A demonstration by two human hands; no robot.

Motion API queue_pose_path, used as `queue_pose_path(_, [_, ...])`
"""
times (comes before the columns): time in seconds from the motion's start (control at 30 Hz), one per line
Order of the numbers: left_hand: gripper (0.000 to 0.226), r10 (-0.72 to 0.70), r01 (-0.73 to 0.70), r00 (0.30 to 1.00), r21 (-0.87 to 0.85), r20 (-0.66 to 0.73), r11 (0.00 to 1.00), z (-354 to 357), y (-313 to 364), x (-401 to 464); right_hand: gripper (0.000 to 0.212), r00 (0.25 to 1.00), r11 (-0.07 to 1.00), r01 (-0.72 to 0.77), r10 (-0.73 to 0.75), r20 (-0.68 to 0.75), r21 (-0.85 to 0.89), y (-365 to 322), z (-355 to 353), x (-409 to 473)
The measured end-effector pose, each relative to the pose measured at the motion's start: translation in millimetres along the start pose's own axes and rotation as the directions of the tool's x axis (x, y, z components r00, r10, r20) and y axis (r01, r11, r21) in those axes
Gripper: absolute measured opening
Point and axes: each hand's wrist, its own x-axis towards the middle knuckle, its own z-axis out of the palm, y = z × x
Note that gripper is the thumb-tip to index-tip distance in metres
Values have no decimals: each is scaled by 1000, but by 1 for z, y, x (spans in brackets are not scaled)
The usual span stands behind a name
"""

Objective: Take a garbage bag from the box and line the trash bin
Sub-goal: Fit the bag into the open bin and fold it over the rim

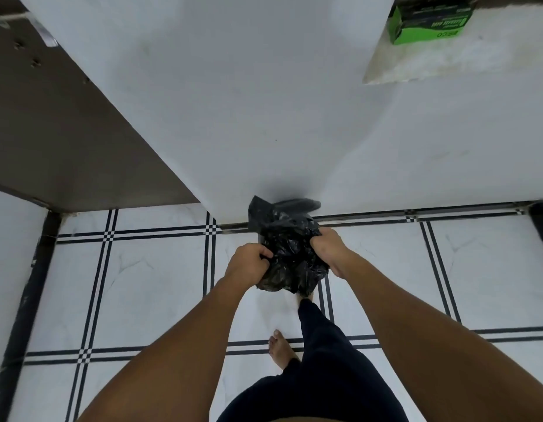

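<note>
A crumpled black garbage bag (pixel 290 248) hangs in front of me above the tiled floor. My left hand (pixel 249 263) grips its left side and my right hand (pixel 329 248) grips its right side, both with fingers closed in the plastic. The green garbage bag box (pixel 431 19) stands on a stone ledge at the top right, well away from both hands. No trash bin is in view.
A white wall (pixel 233 102) rises straight ahead, with a brown door or panel (pixel 66 132) at the left. The stone ledge (pixel 446 65) juts from the wall at the right. White floor tiles (pixel 154 284) with black lines lie below; my bare feet and dark trousers show.
</note>
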Motion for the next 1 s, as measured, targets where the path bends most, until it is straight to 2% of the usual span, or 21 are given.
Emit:
queue_pose_path(0.23, [32,-38,34,997,61,62,998,19,-21,-6,41,998,998,-59,59,11,-16,25,8,10])
queue_pose_path(0.33, [32,-36,22,987,88,154,996,30,-27,-1,48,997,996,-80,80,-7,-50,34,8,21])
queue_pose_path(0.43, [34,-60,33,969,117,241,993,49,-35,4,35,991,992,-75,63,-115,-100,47,7,32])
queue_pose_path(0.53, [39,-73,41,966,133,249,990,72,-42,10,23,957,993,-66,35,-289,-99,59,5,38])
queue_pose_path(0.7, [24,-83,63,969,94,234,994,111,-43,31,17,863,993,-78,21,-505,-91,80,4,52])
queue_pose_path(0.87, [17,-119,116,973,26,199,993,138,-35,51,13,798,996,-13,-44,-601,-91,93,6,67])
queue_pose_path(1.0, [17,-116,125,980,-45,163,991,152,-20,72,14,795,994,40,-91,-600,-99,101,5,83])
